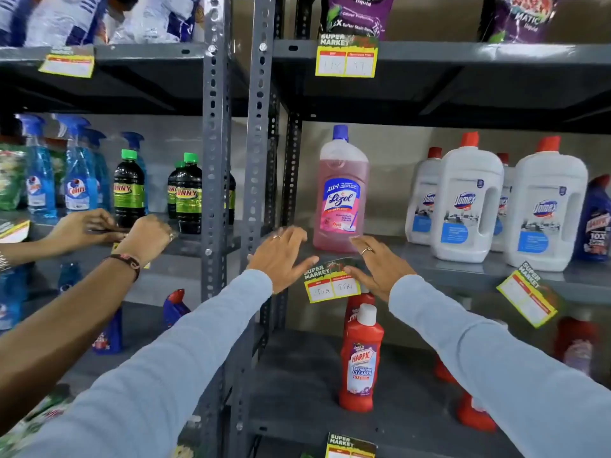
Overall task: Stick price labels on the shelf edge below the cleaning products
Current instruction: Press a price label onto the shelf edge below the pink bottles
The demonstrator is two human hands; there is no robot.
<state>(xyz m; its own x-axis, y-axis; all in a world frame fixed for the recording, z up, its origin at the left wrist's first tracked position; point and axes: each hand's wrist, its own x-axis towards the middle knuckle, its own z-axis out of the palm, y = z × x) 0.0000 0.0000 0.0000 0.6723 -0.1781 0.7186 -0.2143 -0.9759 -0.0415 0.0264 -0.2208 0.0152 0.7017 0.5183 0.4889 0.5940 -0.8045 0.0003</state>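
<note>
Both hands, left (pixel 281 256) and right (pixel 375 266), are spread flat, thumbs pressing the price label (pixel 331 283) against the shelf edge (pixel 463 272) just below the pink Lizol bottle (pixel 342 190).

You're standing in a shop, cleaning-goods aisle. Grey slotted-steel shelving (pixel 215 133) in bays, stocked in rows by brand: blue spray bottles (pixel 77 180), white Domex jugs (pixel 466 200), a pink Lizol bottle (pixel 342 193), red Harpic bottles (pixel 362 358) a shelf lower. Yellow "Super Market" price labels (pixel 346 56) hang off the front shelf edges, two boxes each.
</note>
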